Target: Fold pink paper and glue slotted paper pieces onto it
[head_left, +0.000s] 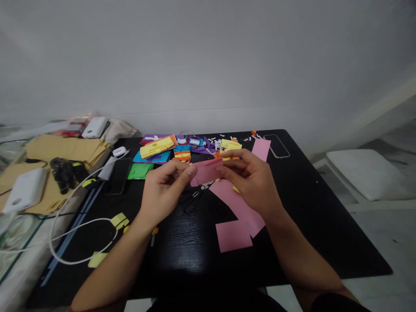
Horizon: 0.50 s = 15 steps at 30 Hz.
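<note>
Above the black tabletop (312, 225): pink slip (207, 173) held at both ends

Near the left edge lies a dark phone (118, 177), then green papers (139, 171). The left hand (162, 188), thumb closed against fingers, pinches the slip's left end over the tabletop's middle; scissors (195, 194) lie below. The right hand (251, 180) pinches the right end likewise. A pale-rimmed, phone-shaped object (276, 146) lies by the far right corner.

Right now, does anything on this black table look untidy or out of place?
Yes: white and purple paper scraps lie strewn near the back of the black table, unlike the stacked yellow papers. At the left, a white cable loops loosely across it.
</note>
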Available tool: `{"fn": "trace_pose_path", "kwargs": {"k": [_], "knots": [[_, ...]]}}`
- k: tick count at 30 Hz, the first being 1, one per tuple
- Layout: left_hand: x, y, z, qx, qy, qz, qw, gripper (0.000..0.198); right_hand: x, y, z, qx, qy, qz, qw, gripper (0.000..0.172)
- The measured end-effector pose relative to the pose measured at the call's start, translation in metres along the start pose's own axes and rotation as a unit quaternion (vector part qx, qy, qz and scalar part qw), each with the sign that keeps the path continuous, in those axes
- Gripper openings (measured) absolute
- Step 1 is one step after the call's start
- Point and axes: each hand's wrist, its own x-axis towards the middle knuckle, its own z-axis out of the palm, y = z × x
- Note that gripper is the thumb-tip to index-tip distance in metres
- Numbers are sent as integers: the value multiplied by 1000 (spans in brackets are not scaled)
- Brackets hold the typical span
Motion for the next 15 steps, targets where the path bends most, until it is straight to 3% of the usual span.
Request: {"fn": "trace_pose_path", "kwargs": {"k": [4, 8, 12, 15], "knots": [[2, -1, 2, -42, -33, -14, 998, 7, 1, 1, 0, -7, 6, -5, 1000, 24], [1, -6, 1, -73, -92, 9, 993, 36, 1, 4, 1, -30, -11, -23, 999, 15], [1, -8, -3, 3, -150, 69, 986, 37, 2, 9, 2, -21, -50, -20, 998, 11], [3, -6, -5, 38, -149, 107, 982, 32, 4, 11, 2, 0, -71, -17, 997, 14]]}}
